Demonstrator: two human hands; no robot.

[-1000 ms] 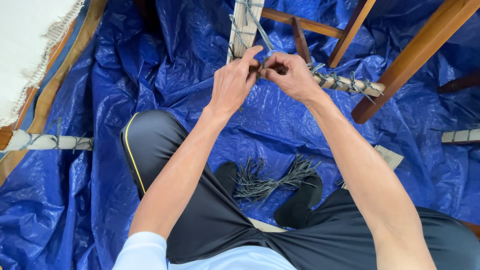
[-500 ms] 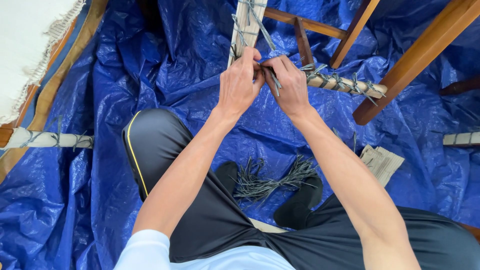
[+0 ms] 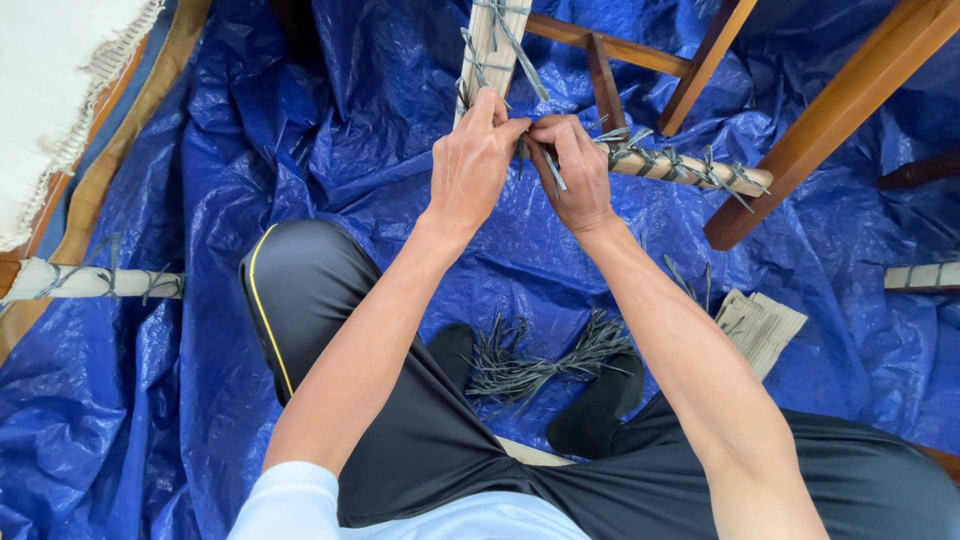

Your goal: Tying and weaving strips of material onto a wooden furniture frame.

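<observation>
A crinkled blue tarp (image 3: pixel 300 150) covers the floor beneath everything. Beyond and to the right of the fingers stands a brown wooden frame (image 3: pixel 830 110), its legs slanting up out of view. A pale rail (image 3: pixel 680 168) wrapped with grey strips runs rightward from the fingers, and a second pale rail (image 3: pixel 492 45) rises straight above them; the two meet right where the hands work. The left hand (image 3: pixel 470 170) and the right hand (image 3: pixel 575 175) sit knuckle to knuckle at that joint. The fingers of both are pressed together, pinching a thin grey strip (image 3: pixel 552 170) whose loose end pokes out below the right fingers. Well below the fingers, between the person's dark-socked feet, lies a bundle of grey strips (image 3: pixel 535 365).
</observation>
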